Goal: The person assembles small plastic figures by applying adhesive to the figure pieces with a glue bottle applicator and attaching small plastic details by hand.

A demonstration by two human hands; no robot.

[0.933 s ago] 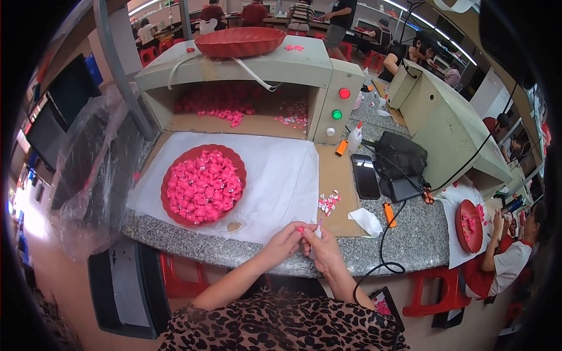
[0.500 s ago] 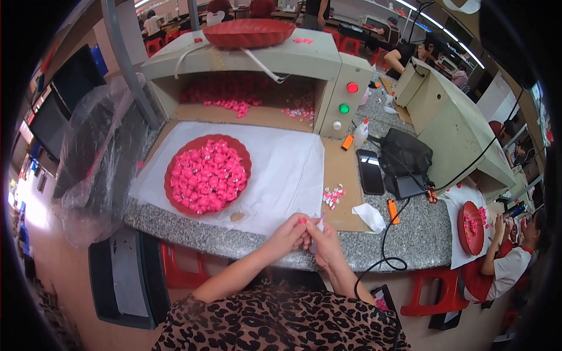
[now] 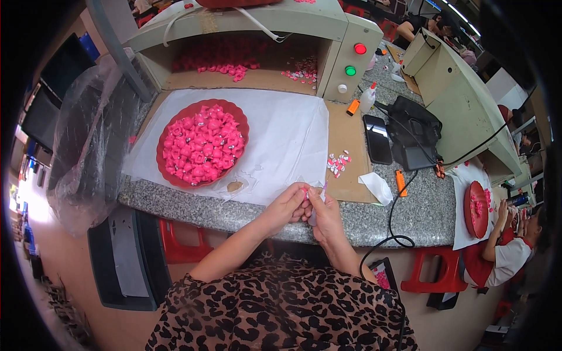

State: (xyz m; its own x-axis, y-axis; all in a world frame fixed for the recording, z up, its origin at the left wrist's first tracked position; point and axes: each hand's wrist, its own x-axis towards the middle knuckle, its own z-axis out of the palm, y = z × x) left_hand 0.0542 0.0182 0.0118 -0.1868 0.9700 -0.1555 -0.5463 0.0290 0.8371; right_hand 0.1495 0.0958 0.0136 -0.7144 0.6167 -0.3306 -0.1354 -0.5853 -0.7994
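My left hand (image 3: 285,209) pinches a small pink piece (image 3: 305,193) in front of the counter's near edge. Close against it, my right hand (image 3: 329,217) is closed round a slim pale purple and whitish tool (image 3: 312,219); its exact kind is hard to make out. The fingertips of both hands meet at the pink piece and partly cover it. To the left of my hands, a red scalloped bowl (image 3: 160,153) stands on white paper (image 3: 281,131), heaped with small pink pieces (image 3: 202,143). Right of the paper, small pink and white bits (image 3: 338,165) lie on cardboard (image 3: 350,140).
Behind the bowl stands a beige open-fronted box (image 3: 331,70) with red and green lights and pink pieces inside. To the right lie a phone (image 3: 377,139), a black bag (image 3: 414,126), a white bottle (image 3: 367,98), orange lighters (image 3: 401,183) and a cable (image 3: 391,225). Another person (image 3: 503,257) sits far right.
The head view has tilted down, so the counter and box sit higher in the picture. Both hands stay together on the pink piece, with only slight finger shifts.
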